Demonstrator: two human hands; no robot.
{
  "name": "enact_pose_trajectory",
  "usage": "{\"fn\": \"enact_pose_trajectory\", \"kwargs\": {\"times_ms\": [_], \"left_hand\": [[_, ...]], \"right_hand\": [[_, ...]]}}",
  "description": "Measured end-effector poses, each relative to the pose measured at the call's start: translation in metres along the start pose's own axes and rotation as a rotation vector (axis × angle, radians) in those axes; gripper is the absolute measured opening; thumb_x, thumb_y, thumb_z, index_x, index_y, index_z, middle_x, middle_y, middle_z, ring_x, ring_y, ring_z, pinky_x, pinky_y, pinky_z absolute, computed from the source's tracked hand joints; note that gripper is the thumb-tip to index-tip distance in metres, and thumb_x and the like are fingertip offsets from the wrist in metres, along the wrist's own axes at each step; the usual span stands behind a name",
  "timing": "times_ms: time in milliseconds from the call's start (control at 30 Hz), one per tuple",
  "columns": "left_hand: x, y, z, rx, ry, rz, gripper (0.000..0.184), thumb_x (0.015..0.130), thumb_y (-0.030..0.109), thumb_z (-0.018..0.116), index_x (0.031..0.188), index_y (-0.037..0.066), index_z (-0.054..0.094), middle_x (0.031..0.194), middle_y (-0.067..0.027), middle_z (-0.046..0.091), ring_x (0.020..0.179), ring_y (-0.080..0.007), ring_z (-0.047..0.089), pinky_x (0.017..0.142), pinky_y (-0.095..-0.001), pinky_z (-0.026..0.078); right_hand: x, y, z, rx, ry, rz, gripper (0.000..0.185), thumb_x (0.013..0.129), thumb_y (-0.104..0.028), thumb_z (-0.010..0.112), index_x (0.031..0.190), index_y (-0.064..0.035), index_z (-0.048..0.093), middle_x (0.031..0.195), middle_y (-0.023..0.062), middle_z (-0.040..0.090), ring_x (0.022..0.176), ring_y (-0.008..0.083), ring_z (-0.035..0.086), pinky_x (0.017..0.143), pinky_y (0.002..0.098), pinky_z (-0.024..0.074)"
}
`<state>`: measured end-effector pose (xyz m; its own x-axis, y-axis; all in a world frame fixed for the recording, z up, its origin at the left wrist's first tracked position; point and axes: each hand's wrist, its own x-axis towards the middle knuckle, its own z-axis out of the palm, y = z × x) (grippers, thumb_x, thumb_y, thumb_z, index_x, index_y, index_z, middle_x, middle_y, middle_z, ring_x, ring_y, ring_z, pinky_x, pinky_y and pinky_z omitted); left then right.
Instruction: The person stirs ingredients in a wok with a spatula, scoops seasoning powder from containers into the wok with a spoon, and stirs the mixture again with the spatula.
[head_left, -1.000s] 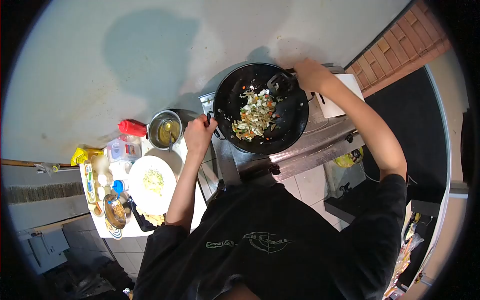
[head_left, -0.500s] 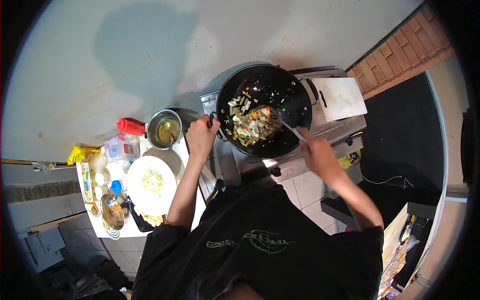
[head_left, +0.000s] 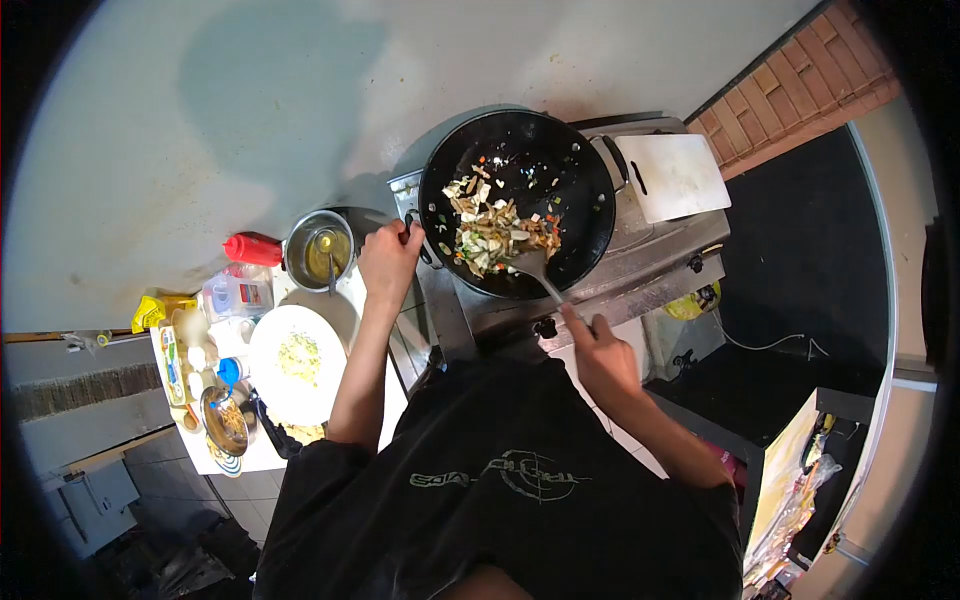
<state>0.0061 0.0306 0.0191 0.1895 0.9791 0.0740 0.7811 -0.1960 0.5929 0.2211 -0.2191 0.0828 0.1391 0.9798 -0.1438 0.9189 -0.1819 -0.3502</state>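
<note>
Pale wall (head_left: pixel 270 110) beside reddish brickwork (head_left: pixel 790 85).

A kitchen, shown by the steel stove (head_left: pixel 640 262) bearing a wok (head_left: pixel 585 225) beside a white cutting board (head_left: pixel 690 185).

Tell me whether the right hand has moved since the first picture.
Yes. Judged against the white cutting board, the right hand has moved toward the person's body, from close beside the board to well away from it.
</note>
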Motion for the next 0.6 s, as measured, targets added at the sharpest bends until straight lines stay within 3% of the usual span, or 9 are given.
{"fn": "enact_pose_trajectory", "kwargs": {"times_ms": [167,267,333,433,600], "left_hand": [[-0.01,0.006,-0.008,0.086,0.022,0.021,0.043,0.088,0.04,0.062,0.067,0.002,0.059,0.061,-0.0173,0.062,0.062,-0.0393,0.063,0.06,-0.0472,0.049],[-0.015,0.005,-0.012,-0.056,-0.061,-0.037,0.036,0.088,0.037,0.063,0.081,0.002,0.058,0.073,-0.0182,0.064,0.069,-0.0392,0.063,0.064,-0.0473,0.049],[-0.023,0.006,-0.016,-0.013,0.103,0.086,0.032,0.088,0.03,0.066,0.097,0.002,0.055,0.09,-0.0181,0.06,0.083,-0.0367,0.061,0.072,-0.0442,0.048],[-0.032,0.008,-0.028,-0.076,0.274,0.2,0.034,0.086,0.024,0.068,0.106,0.001,0.052,0.099,-0.0163,0.053,0.094,-0.0341,0.055,0.08,-0.0416,0.045],[-0.049,-0.002,-0.043,-0.117,0.415,0.214,0.023,0.09,0.012,0.061,0.108,-0.001,0.054,0.111,-0.0193,0.051,0.109,-0.036,0.048,0.096,-0.0433,0.038]], "right_hand": [[0.025,-0.003,0.012,0.144,0.134,0.006,0.052,0.086,-0.002,0.053,0.137,-0.0119,0.046,0.098,0.0243,0.059,0.069,0.0433,0.062,0.061,0.0501,0.0522],[0.01,-0.031,-0.013,0.28,0.242,0.051,0.047,0.089,-0.006,0.055,0.135,-0.0115,0.048,0.095,0.0224,0.059,0.072,0.0419,0.062,0.062,0.0497,0.0514],[0.005,-0.046,-0.016,0.432,0.3,0.023,0.045,0.09,-0.001,0.054,0.133,-0.0112,0.051,0.09,0.0196,0.06,0.074,0.0388,0.061,0.064,0.0456,0.0481],[0.012,-0.054,-0.006,0.459,0.268,-0.037,0.045,0.09,-0.002,0.055,0.134,-0.0121,0.052,0.089,0.019,0.059,0.073,0.0372,0.061,0.066,0.0463,0.0483],[0.025,-0.029,0.027,0.323,0.196,0.024,0.045,0.09,-0.007,0.055,0.134,-0.0145,0.051,0.09,0.0188,0.058,0.072,0.0382,0.061,0.064,0.0472,0.05]]}}
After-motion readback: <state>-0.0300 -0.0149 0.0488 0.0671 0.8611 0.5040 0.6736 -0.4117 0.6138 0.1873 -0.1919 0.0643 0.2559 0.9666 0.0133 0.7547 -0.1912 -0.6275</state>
